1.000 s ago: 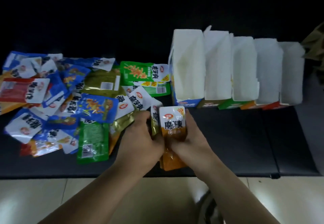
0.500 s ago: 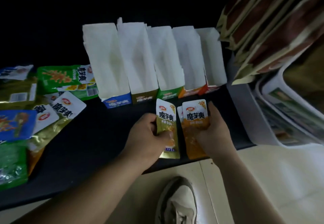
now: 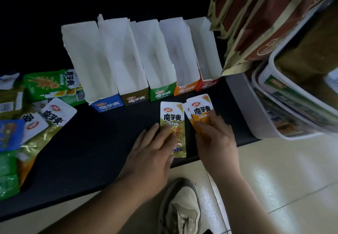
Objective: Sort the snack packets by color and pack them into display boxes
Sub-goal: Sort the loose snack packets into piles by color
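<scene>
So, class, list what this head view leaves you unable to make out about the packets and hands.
Head view only.
- How many orange packets: right hand covers the stack's lower half.
- Whether that hand pinches or presses: its own fingers hide the contact.
- Olive packet lower print: under the left hand.
- Loose pile: cut by left edge.
</scene>
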The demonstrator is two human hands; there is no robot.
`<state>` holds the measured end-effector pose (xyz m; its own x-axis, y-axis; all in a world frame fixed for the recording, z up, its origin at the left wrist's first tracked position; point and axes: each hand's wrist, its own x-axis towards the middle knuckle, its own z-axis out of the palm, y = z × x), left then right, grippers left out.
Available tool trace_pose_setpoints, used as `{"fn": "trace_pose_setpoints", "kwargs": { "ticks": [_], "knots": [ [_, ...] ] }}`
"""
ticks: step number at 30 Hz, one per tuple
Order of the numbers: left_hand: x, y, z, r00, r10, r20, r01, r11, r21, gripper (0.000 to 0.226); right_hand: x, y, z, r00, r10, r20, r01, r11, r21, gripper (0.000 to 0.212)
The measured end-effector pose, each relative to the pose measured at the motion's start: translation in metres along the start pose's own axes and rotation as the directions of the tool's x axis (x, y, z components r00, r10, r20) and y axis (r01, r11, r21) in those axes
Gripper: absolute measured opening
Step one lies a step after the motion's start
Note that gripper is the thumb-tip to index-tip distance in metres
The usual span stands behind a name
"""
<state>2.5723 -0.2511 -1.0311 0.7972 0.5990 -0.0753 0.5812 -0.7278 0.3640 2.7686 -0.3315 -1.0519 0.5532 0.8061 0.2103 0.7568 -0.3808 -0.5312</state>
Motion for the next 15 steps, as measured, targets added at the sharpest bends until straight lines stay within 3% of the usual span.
{"fn": "trace_pose_setpoints", "kwargs": {
  "ticks": [5,7,11,15],
  "knots": [
    [0.015,0.015,0.002,0.997,-0.032,0.072,0.035,0.999,-0.04,0.058,0.02,0.003,-0.011,0.984,0.17,0.051,-0.164,0.98,-0.109,0.036],
    [0.018,0.019,-0.003,0.996,-0.032,0.085,0.041,0.993,-0.108,0.057,0.02,0.0,-0.012,0.987,0.157,0.039,-0.152,0.982,-0.109,0.029],
    [0.004,0.015,-0.027,0.997,-0.071,-0.021,0.062,0.959,-0.276,0.042,0.006,-0.03,-0.022,0.988,0.055,-0.142,-0.052,0.998,0.027,0.02],
    [-0.027,-0.011,-0.046,0.974,-0.225,0.008,0.21,0.895,-0.394,0.039,-0.005,-0.074,-0.026,0.998,0.044,0.035,-0.049,0.989,0.138,0.019]
  ]
}}
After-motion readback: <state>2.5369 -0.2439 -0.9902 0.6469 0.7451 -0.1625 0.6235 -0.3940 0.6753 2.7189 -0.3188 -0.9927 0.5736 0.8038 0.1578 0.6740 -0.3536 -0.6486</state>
